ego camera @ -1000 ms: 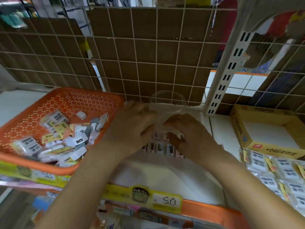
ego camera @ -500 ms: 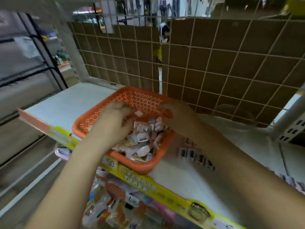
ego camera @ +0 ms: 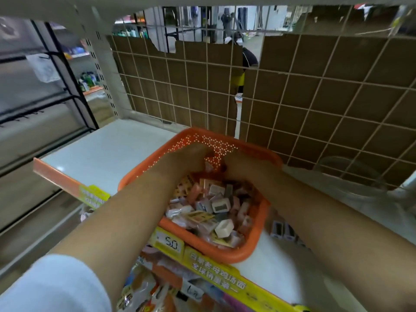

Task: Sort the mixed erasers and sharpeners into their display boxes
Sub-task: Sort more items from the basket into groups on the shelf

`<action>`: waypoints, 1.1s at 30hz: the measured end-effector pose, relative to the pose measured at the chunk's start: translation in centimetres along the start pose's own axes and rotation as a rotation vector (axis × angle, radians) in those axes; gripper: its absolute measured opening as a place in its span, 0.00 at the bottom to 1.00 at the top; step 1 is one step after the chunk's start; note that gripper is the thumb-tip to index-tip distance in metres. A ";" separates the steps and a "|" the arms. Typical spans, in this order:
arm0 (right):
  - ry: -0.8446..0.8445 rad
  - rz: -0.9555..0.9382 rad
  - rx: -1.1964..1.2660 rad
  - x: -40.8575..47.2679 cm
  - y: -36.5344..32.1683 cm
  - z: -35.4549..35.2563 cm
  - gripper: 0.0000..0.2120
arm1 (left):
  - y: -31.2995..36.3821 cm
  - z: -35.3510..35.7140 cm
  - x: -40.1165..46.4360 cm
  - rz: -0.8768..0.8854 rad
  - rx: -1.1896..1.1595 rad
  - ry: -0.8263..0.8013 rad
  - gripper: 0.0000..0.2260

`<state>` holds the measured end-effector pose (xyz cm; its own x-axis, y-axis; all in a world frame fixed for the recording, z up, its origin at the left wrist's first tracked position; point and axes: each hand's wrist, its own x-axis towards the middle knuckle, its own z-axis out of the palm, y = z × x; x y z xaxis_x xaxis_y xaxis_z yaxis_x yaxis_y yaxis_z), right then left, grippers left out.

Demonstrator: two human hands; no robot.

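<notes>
Both hands reach into the far end of the orange basket (ego camera: 254,248) on the white shelf (ego camera: 108,152). The left hand (ego camera: 186,161) and right hand (ego camera: 245,167) sit close together, fingers curled down into the mixed erasers and sharpeners (ego camera: 213,208); what they grip cannot be told. A few sharpeners (ego camera: 281,229) stand on the shelf just right of the basket
</notes>
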<state>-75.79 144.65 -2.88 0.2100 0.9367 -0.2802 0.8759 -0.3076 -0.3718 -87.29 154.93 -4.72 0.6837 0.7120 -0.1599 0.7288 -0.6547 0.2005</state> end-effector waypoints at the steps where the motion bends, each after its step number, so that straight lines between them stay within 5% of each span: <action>1: -0.011 -0.013 0.019 0.0 0.3 0.0 0.24 | 0.3 0.1 0.2 0.037 0.019 0.002 0.19; 11: -0.137 -0.029 -0.056 0.0 0.4 -0.6 0.16 | -0.4 1.4 1.4 0.133 0.075 0.037 0.09; 19: 0.106 -0.117 0.017 -1.1 0.7 -0.9 0.14 | 0.2 -0.9 -0.6 0.184 -0.220 0.194 0.07; 26: 0.374 -0.255 0.398 -4.1 2.4 -2.4 0.12 | 3.0 -3.2 -6.2 0.155 -0.716 0.294 0.07; 33: 0.339 -0.319 0.833 -13.0 5.3 -3.2 0.14 | 8.7 -3.1 -13.0 0.269 -1.069 0.322 0.11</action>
<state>-72.47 131.40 1.64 0.2442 0.9554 0.1663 0.3499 0.0731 -0.9339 -89.93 140.76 2.08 0.6584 0.7146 0.2364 0.0506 -0.3554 0.9334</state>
